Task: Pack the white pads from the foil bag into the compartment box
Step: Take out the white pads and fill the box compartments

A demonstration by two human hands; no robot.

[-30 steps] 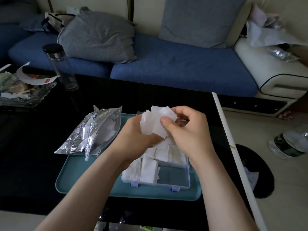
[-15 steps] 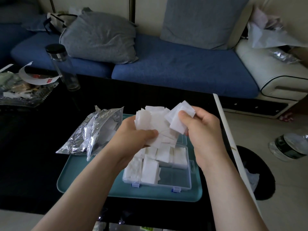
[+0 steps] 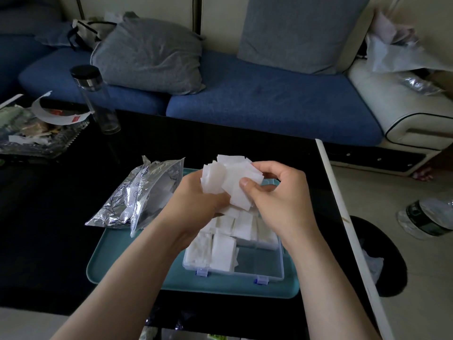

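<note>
**Pad wad held over box: spill risk**

Sofa (image 3: 269, 101): blue fabric seat, grey cushions, behind everything. Not in play.

Desk (image 3: 61, 229): black, glossy, with a white edge on the right. A white pad dropped there is easy to spot, but a dropped one is a dirty one.

Tray (image 3: 117, 266): teal, smooth, rounded corners, low rim. It carries the box and part of the bag.

Bag (image 3: 137, 192): crinkled silver foil with a clear face, lying flat on the left with its end over the tray rim. There is white inside, so I judge more pads remain.

Box (image 3: 259, 268): clear hard plastic, rectangular, with two blue latches on the near wall. The far row and the near-left cell are stuffed with pads. The near-right cell looks bare.

Left hand (image 3: 198, 200): clenched round the bottom of a wad of pads (image 3: 228, 177), held above the box's far side.

Right hand (image 3: 277, 192): thumb and fingers pinch the right part of the same wad.

The pads are thin, soft, matte white squares, fanned unevenly rather than squared up.

Risks, my read:
- The fan is loose, so a slack grip lets sheets slide out onto the tray or desk.
- The pads are light and floppy, so corners fold when pushed into a cell.
- The filled cells already bulge, and adding more there likely stops the lid closing. The bare cell is the safer target.
</note>
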